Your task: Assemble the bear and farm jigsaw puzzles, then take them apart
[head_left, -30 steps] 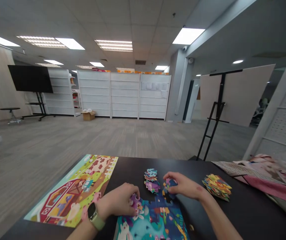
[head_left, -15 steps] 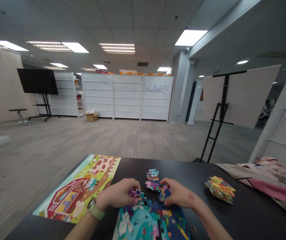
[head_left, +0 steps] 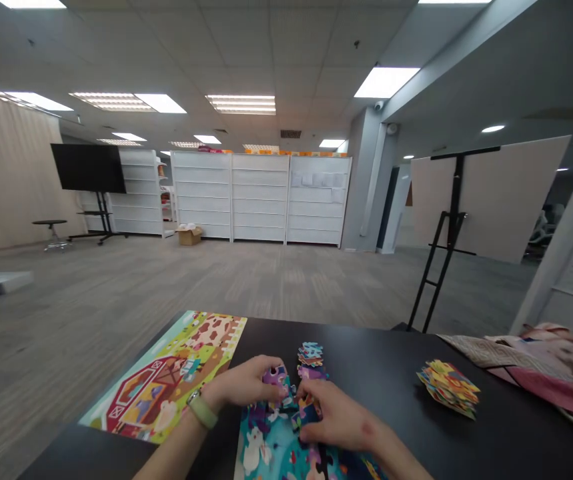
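My left hand (head_left: 243, 385), with a green-banded watch (head_left: 202, 408) on the wrist, is closed on a purple jigsaw piece (head_left: 276, 379). My right hand (head_left: 337, 415) pinches a dark blue jigsaw piece (head_left: 306, 413) just beside it. Both hands are over the top edge of a partly joined jigsaw puzzle (head_left: 279, 445) showing white rabbits on teal. My right hand and forearm cover much of the puzzle's right part. Beyond the hands lies a small stack of loose jigsaw pieces (head_left: 311, 353), light blue and purple.
On the black table (head_left: 361, 350), a farm picture sheet (head_left: 166, 380) lies to the left. A pile of yellow-orange jigsaw pieces (head_left: 449, 389) sits at the right. Patterned cloth (head_left: 531, 373) covers the far right edge. An easel stand (head_left: 439, 267) stands beyond the table.
My right hand has moved left with the dark blue piece, from the puzzle's upper right to close beside my left hand. The left hand still grips its purple piece. The view has shifted slightly.
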Motion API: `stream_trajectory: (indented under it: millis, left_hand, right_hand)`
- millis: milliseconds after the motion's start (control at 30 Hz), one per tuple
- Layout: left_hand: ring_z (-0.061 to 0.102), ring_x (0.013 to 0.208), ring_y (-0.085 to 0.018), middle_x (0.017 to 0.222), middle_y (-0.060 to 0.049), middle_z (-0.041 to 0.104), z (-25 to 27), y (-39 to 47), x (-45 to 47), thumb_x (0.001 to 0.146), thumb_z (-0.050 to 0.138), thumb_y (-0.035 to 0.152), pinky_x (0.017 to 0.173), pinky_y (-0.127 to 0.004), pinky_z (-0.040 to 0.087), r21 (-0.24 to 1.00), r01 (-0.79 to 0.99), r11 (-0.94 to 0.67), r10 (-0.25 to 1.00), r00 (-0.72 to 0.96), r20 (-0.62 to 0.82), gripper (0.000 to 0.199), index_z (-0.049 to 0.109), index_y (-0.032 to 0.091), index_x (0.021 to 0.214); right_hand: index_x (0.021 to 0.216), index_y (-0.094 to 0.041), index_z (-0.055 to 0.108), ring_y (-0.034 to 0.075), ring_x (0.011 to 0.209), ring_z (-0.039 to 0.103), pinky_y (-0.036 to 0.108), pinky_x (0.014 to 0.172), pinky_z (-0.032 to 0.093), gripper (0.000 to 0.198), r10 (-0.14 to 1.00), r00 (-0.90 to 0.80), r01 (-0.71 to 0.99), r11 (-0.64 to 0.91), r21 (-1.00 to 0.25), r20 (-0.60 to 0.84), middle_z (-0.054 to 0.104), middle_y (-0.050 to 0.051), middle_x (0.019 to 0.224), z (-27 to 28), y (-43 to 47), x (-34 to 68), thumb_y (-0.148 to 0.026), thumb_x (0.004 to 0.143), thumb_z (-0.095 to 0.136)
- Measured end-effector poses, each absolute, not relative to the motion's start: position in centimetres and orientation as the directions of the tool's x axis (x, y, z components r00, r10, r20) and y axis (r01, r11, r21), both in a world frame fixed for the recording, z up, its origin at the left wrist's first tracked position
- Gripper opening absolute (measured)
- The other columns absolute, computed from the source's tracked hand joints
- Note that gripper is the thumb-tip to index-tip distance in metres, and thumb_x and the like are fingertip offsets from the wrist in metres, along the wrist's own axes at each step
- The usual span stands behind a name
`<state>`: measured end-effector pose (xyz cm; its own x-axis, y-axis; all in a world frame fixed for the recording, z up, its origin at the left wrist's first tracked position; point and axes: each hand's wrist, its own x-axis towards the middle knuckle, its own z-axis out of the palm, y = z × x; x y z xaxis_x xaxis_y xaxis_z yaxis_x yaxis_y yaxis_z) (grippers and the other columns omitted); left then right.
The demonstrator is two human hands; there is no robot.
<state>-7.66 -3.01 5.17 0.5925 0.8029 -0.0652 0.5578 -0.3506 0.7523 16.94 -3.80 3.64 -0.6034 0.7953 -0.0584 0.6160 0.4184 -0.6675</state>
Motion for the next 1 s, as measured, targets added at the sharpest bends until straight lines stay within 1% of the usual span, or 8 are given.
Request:
stream_trajectory:
  millis: [133,267,467,600,700,800,900,1000]
  left_hand:
    - [0.06,0.073,-0.017,0.078,0.002,0.065,5.1,-2.5,-9.5,0.073,0.075,0.046,0.061,-0.022,0.044,0.672,0.651,-0.354,0.787,0.596,-0.163,0.03,0.067,0.019,0.083]
    - [0.059,0.089,-0.023,0.095,-0.001,0.062,4.0,-2.3,-10.4,0.056,0.086,0.041,0.071,-0.027,0.044,0.529,0.767,-0.362,0.839,0.515,-0.173,0.042,0.068,0.022,0.088]
    - [0.06,0.084,-0.022,0.098,0.0,0.062,3.7,-2.7,-9.9,0.051,0.087,0.039,0.064,-0.026,0.041,0.357,0.874,-0.329,0.876,0.424,-0.23,0.052,0.067,0.027,0.097]
    - [0.057,0.076,-0.019,0.088,0.004,0.063,4.8,-2.9,-10.3,0.051,0.086,0.033,0.06,-0.024,0.039,0.424,0.865,-0.27,0.885,0.397,-0.245,0.047,0.066,0.025,0.093]
    - [0.057,0.08,-0.018,0.089,0.004,0.064,5.9,-3.1,-11.1,0.061,0.08,0.032,0.065,-0.022,0.042,0.557,0.78,-0.285,0.873,0.451,-0.186,0.04,0.065,0.025,0.098]
    - [0.059,0.086,-0.017,0.094,0.003,0.066,7.1,-3.5,-11.8,0.076,0.07,0.035,0.071,-0.022,0.046,0.724,0.622,-0.298,0.826,0.548,-0.13,0.033,0.064,0.023,0.106]
    - [0.062,0.081,-0.017,0.087,0.001,0.069,7.6,-3.7,-11.7,0.079,0.07,0.041,0.071,-0.023,0.048,0.837,0.485,-0.253,0.744,0.651,-0.153,0.027,0.067,0.019,0.094]
    - [0.063,0.075,-0.017,0.08,0.001,0.069,7.3,-3.6,-11.3,0.076,0.073,0.042,0.067,-0.023,0.048,0.848,0.475,-0.235,0.694,0.693,-0.196,0.027,0.067,0.018,0.087]
  right_hand:
    - [0.112,-0.025,0.064,0.023,0.103,0.057,0.03,0.088,0.042,0.056,0.81,-0.58,0.662,0.407,-0.629,-0.086,0.065,0.002,0.11,3.5,-4.8,16.3,-0.027,0.06,0.083]
    - [0.109,-0.025,0.062,0.022,0.102,0.057,0.029,0.086,0.042,0.05,0.813,-0.578,0.634,0.396,-0.665,-0.067,0.064,0.001,0.108,4.2,-5.3,16.1,-0.021,0.062,0.079]
    - [0.104,-0.022,0.058,0.015,0.08,0.053,0.024,0.071,0.04,0.041,0.845,-0.531,0.451,0.341,-0.825,0.059,0.06,-0.003,0.094,5.0,-5.1,15.6,-0.017,0.065,0.071]
    - [0.111,-0.021,0.057,0.015,0.076,0.054,0.024,0.067,0.042,0.049,0.813,-0.582,0.349,0.225,-0.91,-0.022,0.06,-0.003,0.09,4.7,-5.1,15.4,-0.028,0.066,0.075]
    - [0.116,-0.023,0.063,0.022,0.099,0.058,0.029,0.087,0.045,0.055,0.763,-0.646,0.435,0.336,-0.835,-0.03,0.064,0.002,0.109,4.1,-5.7,14.8,-0.028,0.064,0.08]
    - [0.122,-0.026,0.064,0.026,0.121,0.05,0.033,0.104,0.037,0.061,0.697,-0.716,0.48,0.454,-0.75,-0.036,0.059,0.005,0.129,3.8,-6.6,13.8,-0.026,0.064,0.083]
    - [0.117,-0.025,0.064,0.025,0.111,0.055,0.031,0.097,0.042,0.056,0.71,-0.698,0.545,0.44,-0.714,-0.095,0.061,0.004,0.119,4.2,-7.2,13.2,-0.021,0.064,0.08]
    - [0.105,-0.024,0.062,0.022,0.101,0.057,0.028,0.089,0.043,0.047,0.747,-0.657,0.569,0.4,-0.718,-0.105,0.061,0.001,0.109,4.5,-7.4,13.0,-0.015,0.061,0.076]
